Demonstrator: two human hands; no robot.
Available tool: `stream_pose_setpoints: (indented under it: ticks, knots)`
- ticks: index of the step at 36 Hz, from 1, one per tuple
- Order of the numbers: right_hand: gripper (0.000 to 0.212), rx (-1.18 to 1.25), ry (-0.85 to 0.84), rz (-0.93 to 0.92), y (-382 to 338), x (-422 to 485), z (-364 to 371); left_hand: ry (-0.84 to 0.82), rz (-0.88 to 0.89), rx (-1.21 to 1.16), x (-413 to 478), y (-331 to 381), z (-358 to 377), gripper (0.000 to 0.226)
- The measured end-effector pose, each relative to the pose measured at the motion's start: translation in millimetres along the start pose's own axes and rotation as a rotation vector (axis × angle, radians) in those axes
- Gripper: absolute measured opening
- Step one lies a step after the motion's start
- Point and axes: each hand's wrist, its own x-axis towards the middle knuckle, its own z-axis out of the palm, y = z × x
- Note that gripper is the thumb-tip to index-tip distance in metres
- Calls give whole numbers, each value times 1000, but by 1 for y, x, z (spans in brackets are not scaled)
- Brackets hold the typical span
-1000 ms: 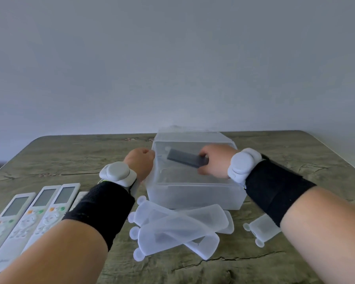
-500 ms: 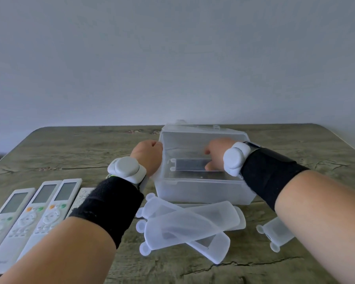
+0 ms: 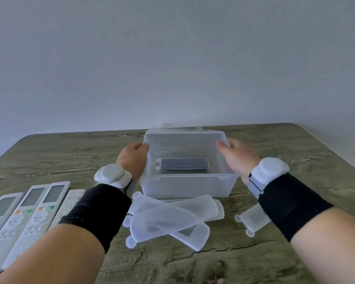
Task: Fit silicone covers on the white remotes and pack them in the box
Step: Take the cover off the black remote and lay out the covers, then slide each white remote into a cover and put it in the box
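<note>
A translucent plastic box (image 3: 184,178) stands in the middle of the table. A remote in a silicone cover (image 3: 182,163) lies flat on its floor. My left hand (image 3: 132,160) is pressed against the box's left wall, thumb at the rim. My right hand (image 3: 237,156) is at the right rim with fingers spread, holding nothing. Several bare white remotes (image 3: 39,214) lie side by side at the left; my left forearm hides part of the nearest one. A loose pile of empty clear silicone covers (image 3: 172,218) lies in front of the box.
One more silicone cover (image 3: 252,219) lies at the right, half under my right forearm. Something flat and translucent (image 3: 172,127) shows behind the box. The wooden table (image 3: 70,156) ends at a plain wall in the back.
My right hand lowered the covered remote into the box, let go of it and drew back to the right rim. My left hand stayed on the box's left side.
</note>
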Motion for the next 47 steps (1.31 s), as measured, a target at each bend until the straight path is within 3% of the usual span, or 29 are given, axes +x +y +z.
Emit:
stream_pose_setpoints:
  ticks: [2, 5, 13, 16, 19, 22, 24, 28, 32, 36, 40, 43, 44, 47]
  knots:
    - [66, 13, 18, -9, -2, 2, 1, 22, -11, -36, 2, -1, 2, 53]
    - [70, 55, 2, -25, -7, 10, -1, 43, -12, -62, 5, -1, 5, 39]
    - [75, 63, 29, -23, -3, 19, -6, 25, -57, -59, 9, 0, 2, 55]
    - [67, 72, 57, 45, 4, 16, -6, 17, -81, -90, 6, -1, -3, 73]
    - [67, 129, 129, 95, 7, 6, -7, 44, -80, -118, -2, -4, -7, 71]
    - [73, 107, 226, 16, 16, -7, -8, 83, -89, -120, -15, -13, -10, 85]
    - [59, 113, 332, -78, 21, -18, -7, 109, -120, -135, -21, -20, -12, 101]
    - [61, 216, 441, 7, 28, -43, -3, 96, -156, -83, -39, -41, -8, 74]
    - [77, 201, 480, -12, 43, -71, 13, -1, -114, 27, -51, -61, -9, 75]
    - [97, 79, 325, -18, 54, -91, 33, -31, -50, 202, -55, -65, -13, 78]
    - [78, -131, 42, -97, 56, -108, 51, -133, 26, 426, -67, -68, -13, 77]
    - [92, -390, -61, -156, 55, -116, 54, -225, 67, 478, -83, -74, -15, 56]
    - [92, -462, -74, -177, 53, -120, 53, -271, 92, 520, -88, -75, -17, 61]
    - [60, -542, -172, -157, 45, -122, 48, -354, 173, 667, -97, -72, -19, 76]
